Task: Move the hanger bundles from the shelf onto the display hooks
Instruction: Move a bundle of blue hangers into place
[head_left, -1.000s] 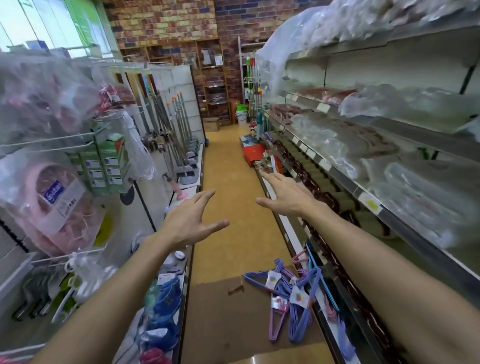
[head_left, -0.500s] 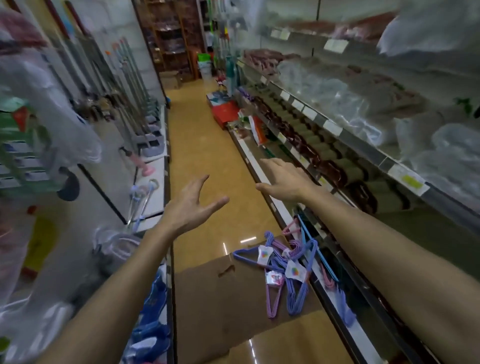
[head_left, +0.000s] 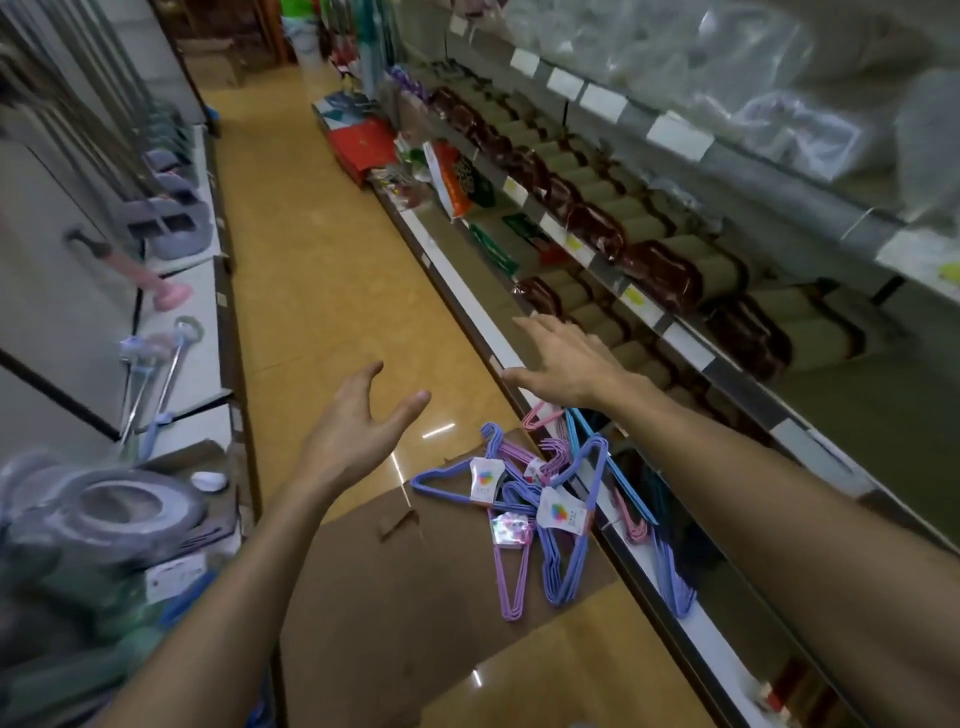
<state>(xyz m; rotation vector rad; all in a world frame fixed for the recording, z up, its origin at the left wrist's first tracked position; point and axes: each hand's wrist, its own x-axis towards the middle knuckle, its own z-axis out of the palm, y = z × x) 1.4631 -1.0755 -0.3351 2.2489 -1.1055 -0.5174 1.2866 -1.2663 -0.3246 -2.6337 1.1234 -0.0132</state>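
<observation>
Several bundles of purple, pink and blue hangers (head_left: 540, 514) with white paper tags lie in a heap on a brown cardboard sheet (head_left: 415, 587) on the floor, some leaning on the low shelf edge (head_left: 613, 525) to the right. My left hand (head_left: 358, 431) hovers over the aisle floor, up and left of the heap, fingers spread and holding nothing. My right hand (head_left: 561, 364) is stretched out palm down above the shelf edge, just beyond the heap, also holding nothing. No display hooks show in this view.
Right-hand shelves (head_left: 675, 244) hold rolled mats and bagged goods. On the left a white low shelf (head_left: 182, 332) carries mops, a pink plunger and tape rolls (head_left: 119, 509). A red box (head_left: 363, 145) sits on the yellow aisle floor (head_left: 322, 270) farther ahead.
The view has tipped downward, dropping the left-hand hanging goods out of sight. Both hands have stayed outstretched and now hang nearer the hanger heap.
</observation>
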